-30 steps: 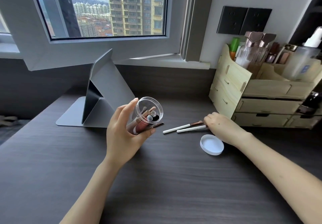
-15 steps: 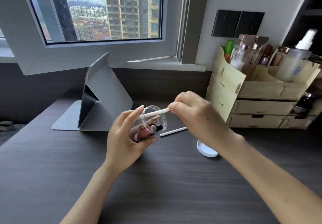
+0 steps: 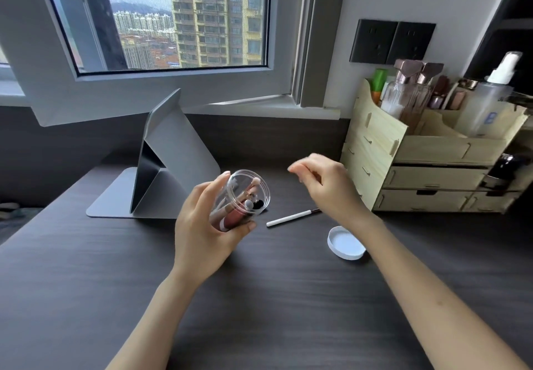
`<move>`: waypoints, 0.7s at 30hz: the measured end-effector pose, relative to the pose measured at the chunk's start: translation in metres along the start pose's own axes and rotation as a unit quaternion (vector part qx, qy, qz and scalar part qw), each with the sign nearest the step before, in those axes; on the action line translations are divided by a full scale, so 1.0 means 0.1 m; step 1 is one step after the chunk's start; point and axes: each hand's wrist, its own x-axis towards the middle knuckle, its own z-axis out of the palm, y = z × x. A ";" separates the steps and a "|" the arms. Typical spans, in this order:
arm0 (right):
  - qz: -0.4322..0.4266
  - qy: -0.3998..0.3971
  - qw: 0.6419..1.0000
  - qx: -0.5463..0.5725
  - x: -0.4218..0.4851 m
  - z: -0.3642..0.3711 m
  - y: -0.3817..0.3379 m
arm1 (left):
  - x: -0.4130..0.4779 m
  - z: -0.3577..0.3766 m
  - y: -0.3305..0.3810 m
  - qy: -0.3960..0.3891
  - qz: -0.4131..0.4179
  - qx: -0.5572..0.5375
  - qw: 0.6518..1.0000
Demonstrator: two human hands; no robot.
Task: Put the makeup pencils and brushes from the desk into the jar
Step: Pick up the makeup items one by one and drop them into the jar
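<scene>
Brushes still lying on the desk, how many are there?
1: a white-handled brush lies on the desk between the jar and the white lid.

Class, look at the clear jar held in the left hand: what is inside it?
Inside the clear jar, held tilted by the left hand: several brushes and pencils, among them a pink tube and a pale brush tip near the mouth. The fingers cover the lower part, so an exact count is impossible.
</scene>
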 end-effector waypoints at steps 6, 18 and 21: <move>0.100 -0.302 0.891 -0.324 -0.16 0.17 0.78 | 0.00 0.02 -0.06 0.017 -0.006 -0.005 1.000; 0.030 -0.072 0.993 -0.092 -0.21 -0.54 0.52 | -0.01 0.02 -0.06 0.012 0.004 -0.013 1.000; -0.057 -0.004 0.994 -0.095 -0.21 -0.82 0.11 | -0.01 0.01 -0.06 0.003 -0.001 0.002 1.000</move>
